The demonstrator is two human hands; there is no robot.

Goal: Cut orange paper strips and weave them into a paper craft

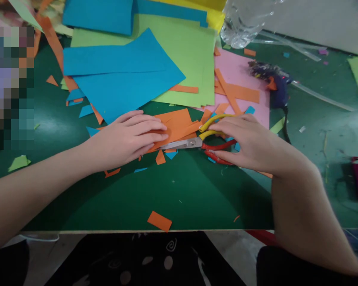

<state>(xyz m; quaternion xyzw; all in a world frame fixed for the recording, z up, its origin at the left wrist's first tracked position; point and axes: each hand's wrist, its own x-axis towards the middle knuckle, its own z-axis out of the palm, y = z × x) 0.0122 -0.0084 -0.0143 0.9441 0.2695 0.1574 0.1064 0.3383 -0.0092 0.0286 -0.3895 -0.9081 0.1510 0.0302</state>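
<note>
My left hand (128,137) lies flat with fingers stretched over a piece of orange paper (177,123), pressing it to the table. My right hand (250,141) is closed around the handles of a pair of scissors (193,143), one loop yellow and the other red. The blades look almost closed and point left, along the near edge of the orange paper, with their tip close to my left fingers. Small orange and blue scraps (171,155) lie just below the blades. Part of the orange paper is hidden under my left hand.
Blue sheets (122,81) and light green sheets (193,51) lie beyond my hands, with a pink sheet (241,71) to the right. A glue gun (276,85) with a cord rests on the green table (173,194). An orange rectangle (160,221) sits at the near edge.
</note>
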